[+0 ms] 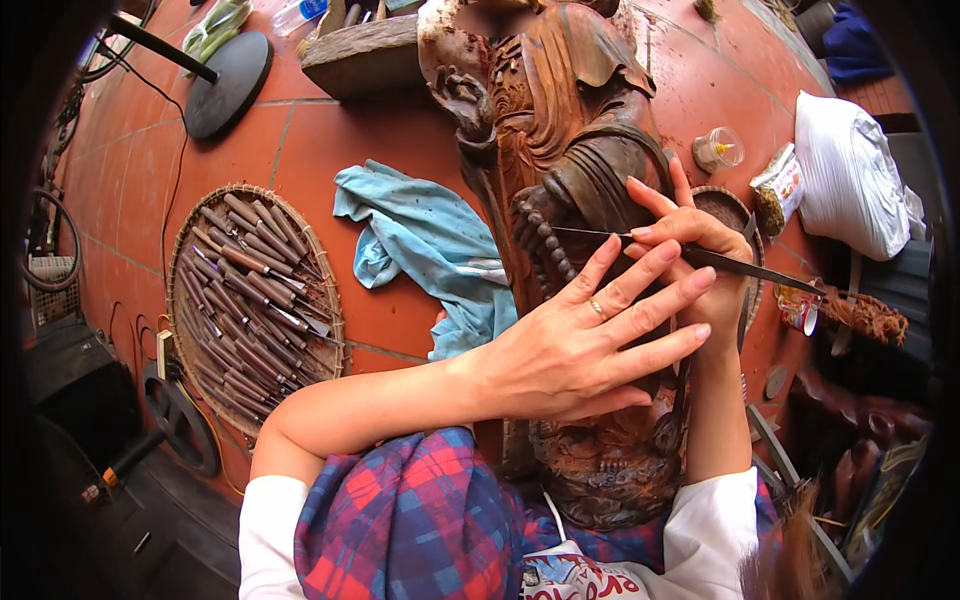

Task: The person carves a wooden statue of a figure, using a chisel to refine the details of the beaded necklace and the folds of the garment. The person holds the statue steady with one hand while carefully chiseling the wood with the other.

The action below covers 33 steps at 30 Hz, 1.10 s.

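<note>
A carved dark wooden statue [615, 160] in draped robes lies lengthwise before me, its near end by my lap. A string of carved beads [550, 248] hangs from its hand. My right hand [715, 235] pinches a long, thin, dark tool with a fine pointed tip [755, 270]; its exact kind is unclear. The tip points left, close to the beads; I cannot tell whether it touches them. My left hand [590, 345], with a ring on one finger, stretches across the statue with fingers spread, just below the tool. It holds nothing and partly hides the statue and right palm.
At left, a round woven tray [335, 300] bears several wooden-handled carving chisels [240, 310]. A light blue cloth [420, 255] lies beside the statue. Beyond are a wooden box [365, 65] and round black base [230, 85]. A jar [718, 150] and white sack [850, 180] stand right.
</note>
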Available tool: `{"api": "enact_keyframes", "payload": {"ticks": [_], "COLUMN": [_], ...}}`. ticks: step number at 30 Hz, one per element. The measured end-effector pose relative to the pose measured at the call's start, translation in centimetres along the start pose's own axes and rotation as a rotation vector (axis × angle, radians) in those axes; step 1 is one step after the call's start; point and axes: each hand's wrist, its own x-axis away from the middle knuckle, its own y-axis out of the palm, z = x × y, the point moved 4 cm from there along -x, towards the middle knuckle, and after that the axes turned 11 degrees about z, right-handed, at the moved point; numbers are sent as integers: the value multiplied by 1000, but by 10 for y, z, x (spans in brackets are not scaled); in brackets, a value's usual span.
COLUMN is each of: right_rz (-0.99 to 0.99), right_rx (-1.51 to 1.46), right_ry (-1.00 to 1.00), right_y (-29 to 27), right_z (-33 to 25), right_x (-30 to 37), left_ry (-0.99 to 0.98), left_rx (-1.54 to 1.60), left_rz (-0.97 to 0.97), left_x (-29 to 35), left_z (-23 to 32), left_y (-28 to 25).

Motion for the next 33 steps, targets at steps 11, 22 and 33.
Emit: {"api": "enact_keyframes", "payload": {"ticks": [11,22,33], "right_rz": [-36,-5,154], "right_rx": [166,211,1], "right_ry": [116,119,107], "right_y": [10,9,7], "right_z": [-31,-36,-55], "right_x": [-11,-16,-5], "left_ry": [42,59,126], "left_rx": [-13,83,172], "left_rz": [49,109,286], "left_x": [-7,-15,-7], "left_z": [-1,-4,4], "left_y": [-7,-16,-36]}}
